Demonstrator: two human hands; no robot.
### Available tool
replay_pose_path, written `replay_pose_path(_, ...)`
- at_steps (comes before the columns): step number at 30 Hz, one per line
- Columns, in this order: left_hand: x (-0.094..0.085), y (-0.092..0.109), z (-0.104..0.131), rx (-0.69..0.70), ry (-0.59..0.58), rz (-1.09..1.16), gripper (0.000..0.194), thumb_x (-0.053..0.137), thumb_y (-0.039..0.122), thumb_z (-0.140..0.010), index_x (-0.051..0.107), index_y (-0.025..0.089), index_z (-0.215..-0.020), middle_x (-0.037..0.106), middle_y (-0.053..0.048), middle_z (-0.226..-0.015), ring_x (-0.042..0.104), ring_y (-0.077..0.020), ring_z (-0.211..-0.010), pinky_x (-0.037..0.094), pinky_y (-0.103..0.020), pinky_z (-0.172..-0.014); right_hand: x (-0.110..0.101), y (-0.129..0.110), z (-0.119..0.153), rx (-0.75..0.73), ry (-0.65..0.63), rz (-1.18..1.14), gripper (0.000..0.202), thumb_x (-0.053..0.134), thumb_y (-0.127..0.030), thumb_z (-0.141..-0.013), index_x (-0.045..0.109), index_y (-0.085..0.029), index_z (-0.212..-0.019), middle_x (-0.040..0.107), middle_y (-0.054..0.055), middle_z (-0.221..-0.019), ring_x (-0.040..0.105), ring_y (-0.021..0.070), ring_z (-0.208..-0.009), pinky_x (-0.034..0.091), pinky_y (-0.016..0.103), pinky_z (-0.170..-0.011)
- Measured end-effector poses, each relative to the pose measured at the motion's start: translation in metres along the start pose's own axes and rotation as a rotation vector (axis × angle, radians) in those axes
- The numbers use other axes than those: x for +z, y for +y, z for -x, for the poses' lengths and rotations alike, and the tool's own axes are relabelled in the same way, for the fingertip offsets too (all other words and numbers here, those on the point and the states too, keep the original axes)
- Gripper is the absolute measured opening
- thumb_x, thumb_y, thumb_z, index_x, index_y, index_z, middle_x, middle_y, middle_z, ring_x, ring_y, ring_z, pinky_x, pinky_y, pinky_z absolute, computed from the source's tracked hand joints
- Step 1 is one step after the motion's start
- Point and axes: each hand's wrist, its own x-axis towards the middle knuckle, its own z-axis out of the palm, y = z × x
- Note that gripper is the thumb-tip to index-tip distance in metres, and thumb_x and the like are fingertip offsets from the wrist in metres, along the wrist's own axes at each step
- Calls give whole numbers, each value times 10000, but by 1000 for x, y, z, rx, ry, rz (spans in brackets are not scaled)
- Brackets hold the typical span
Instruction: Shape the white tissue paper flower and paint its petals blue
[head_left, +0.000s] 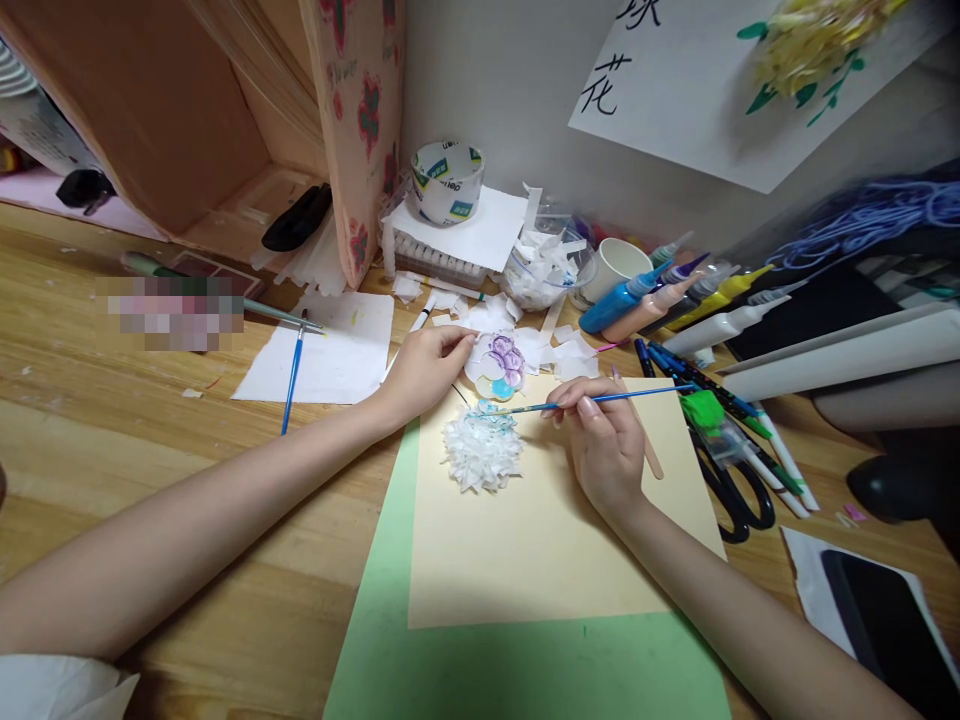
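Note:
My right hand [604, 440] pinches a thin blue paintbrush [611, 397], its tip at the upper part of a white ruffled paper flower [482, 455]. Light blue colour marks the flower's top edge. The flower lies on a cream sheet [562, 560] over a green sheet [450, 670]. Just above the flower, my left hand [431, 368] holds the left edge of a small clear palette [480, 372] between thumb and fingers. Purple and turquoise paint show in its wells.
At the right are paint bottles [622, 300], black-handled scissors [750, 500], pens and a phone [885, 630]. Behind the palette stand a tape roll [448, 185], a bowl of paper scraps [540, 270] and a cup [621, 262]. Another brush [293, 380] rests on white paper at left.

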Motion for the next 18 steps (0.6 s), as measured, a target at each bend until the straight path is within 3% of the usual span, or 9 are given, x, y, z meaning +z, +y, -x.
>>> replay_pose_path(8, -1, 2, 1, -4, -6, -13, 305, 508, 336, -878, 740, 172, -989, 747, -44, -952, 657, -187, -845, 493, -286, -824, 0, -1, -1, -6, 36, 33, 134, 508, -280, -895, 602, -221, -819, 572, 9, -799, 558, 138, -699, 425, 286, -641)
replay_pose_path(18, -1, 1, 0, -3, -12, 0, 318, 500, 349, -881, 741, 182, -1004, 748, -49, -951, 658, -198, -865, 503, -285, -776, -1, 1, 0, 12, -16, 34, 147, 501, -270, -909, 625, -228, -840, 587, 13, -819, 584, 141, -727, 421, 291, -654)
